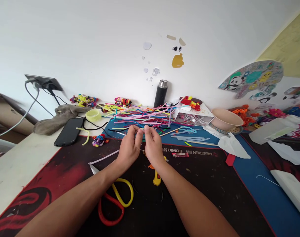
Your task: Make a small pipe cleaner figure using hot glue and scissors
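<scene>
Both hands meet above the dark desk mat (204, 191), fingertips close together. My left hand (130, 144) is closed in a pinch, and so is my right hand (153, 144); whatever lies between the fingers is too small and hidden to make out. Below my left forearm lie scissors with one red and one yellow handle loop (111, 222), their blades partly covered by the arm. A yellow utility knife (157, 178) rests beside my right wrist. To the left of my left hand is a bent pale pipe cleaner (104, 157).
Behind the hands spreads a pile of colourful pipe cleaners (140, 115). A black thermos (161, 93) stands by the wall. Around them are a phone (69, 132), a tape roll (93, 115), an open white box (194, 118), clear sticks (193, 139) and a beige bowl (226, 119).
</scene>
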Available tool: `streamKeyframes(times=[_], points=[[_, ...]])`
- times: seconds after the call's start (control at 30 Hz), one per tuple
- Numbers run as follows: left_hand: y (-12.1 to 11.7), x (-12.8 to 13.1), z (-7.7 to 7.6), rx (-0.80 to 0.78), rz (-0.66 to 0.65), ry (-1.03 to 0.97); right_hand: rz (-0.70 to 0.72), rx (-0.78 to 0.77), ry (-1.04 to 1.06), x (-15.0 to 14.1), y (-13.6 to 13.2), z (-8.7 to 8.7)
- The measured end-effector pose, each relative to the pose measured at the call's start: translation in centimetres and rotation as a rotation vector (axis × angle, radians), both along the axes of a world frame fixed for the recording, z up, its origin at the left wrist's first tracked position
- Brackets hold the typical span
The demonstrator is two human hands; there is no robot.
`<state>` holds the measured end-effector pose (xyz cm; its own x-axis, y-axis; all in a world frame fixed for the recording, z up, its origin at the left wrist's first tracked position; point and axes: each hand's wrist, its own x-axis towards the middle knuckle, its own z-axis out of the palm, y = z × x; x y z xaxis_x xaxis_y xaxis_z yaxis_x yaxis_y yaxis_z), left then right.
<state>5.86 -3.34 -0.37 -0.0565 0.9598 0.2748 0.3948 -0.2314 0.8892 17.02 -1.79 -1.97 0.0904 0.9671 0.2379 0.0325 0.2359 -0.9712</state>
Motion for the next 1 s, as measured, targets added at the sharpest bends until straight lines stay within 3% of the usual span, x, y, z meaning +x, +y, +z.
streamKeyframes(times=[0.63, 1.0], points=[[0.4, 0.4, -0.9, 0.217, 0.058, -0.145, -0.112, 0.084, -0.114, -0.9, -0.3, 0.8], [0.6, 0.4, -1.1, 0.196, 0.051, -0.155, -0.122, 0.084, -0.122, -1.0, 0.0, 0.3]])
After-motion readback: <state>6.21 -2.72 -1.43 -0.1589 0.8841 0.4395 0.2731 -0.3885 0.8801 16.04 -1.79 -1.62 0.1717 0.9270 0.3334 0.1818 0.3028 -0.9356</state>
